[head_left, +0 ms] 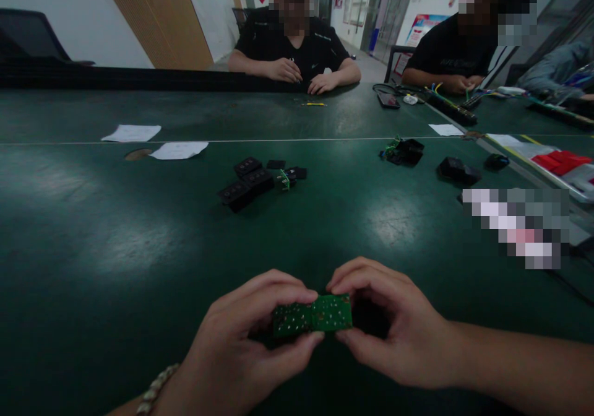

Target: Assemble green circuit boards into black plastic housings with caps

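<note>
Low in the head view, a green circuit board point(331, 314) with rows of shiny solder points faces me above the table. My left hand point(253, 335) pinches its left part, thumb below and fingers on the top edge; a beaded bracelet circles that wrist. At the board's right end, my right hand point(394, 323) is closed too, with fingertips at the upper edge and thumb at the lower one. What lies behind the board is hidden. Farther off on the table are several black plastic housings point(248, 184) and a small green board with black parts point(285, 179).
The dark green table point(139, 249) has white papers point(180, 150) to the left. Black parts with wires point(403, 151) and black pieces point(457, 171) lie to the right, near a red item point(562, 162). Two people in black shirts point(297, 51) sit across, and another person's sleeve shows far right.
</note>
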The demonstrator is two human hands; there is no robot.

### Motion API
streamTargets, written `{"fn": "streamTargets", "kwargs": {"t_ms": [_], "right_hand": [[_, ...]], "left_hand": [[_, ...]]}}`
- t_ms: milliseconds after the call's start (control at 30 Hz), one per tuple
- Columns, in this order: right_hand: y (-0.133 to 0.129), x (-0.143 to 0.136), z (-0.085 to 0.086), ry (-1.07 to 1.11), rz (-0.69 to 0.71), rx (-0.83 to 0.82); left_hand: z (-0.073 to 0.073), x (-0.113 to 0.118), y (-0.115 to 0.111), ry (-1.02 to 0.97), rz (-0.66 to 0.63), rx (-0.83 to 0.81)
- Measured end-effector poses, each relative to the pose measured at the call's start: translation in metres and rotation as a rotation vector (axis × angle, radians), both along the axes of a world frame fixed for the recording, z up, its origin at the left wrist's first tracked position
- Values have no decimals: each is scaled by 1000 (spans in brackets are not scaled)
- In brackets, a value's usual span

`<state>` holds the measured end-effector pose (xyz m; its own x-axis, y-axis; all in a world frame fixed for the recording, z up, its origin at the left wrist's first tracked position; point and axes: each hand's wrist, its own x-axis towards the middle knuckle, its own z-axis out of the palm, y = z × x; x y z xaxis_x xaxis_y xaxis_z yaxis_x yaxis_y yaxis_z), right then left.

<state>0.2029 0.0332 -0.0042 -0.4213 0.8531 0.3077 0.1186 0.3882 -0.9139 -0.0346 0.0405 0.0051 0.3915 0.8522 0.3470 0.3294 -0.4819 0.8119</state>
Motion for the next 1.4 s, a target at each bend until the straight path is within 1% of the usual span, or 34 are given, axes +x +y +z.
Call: {"fn": "streamTargets", "kwargs": {"t_ms": [400,667,1033,1400], "right_hand": [[1,0,1,9,10,-14],[1,1,0,0,10,-16],[1,1,-1,-2,14,-21],[0,1,-1,6,7,-24]], "left_hand": [[-1,-1,-1,1,-16,-25],[4,1,-1,11,-4,4],[-1,-1,0,9,-11,-6],[2,0,0,-6,-8,-4]]}}
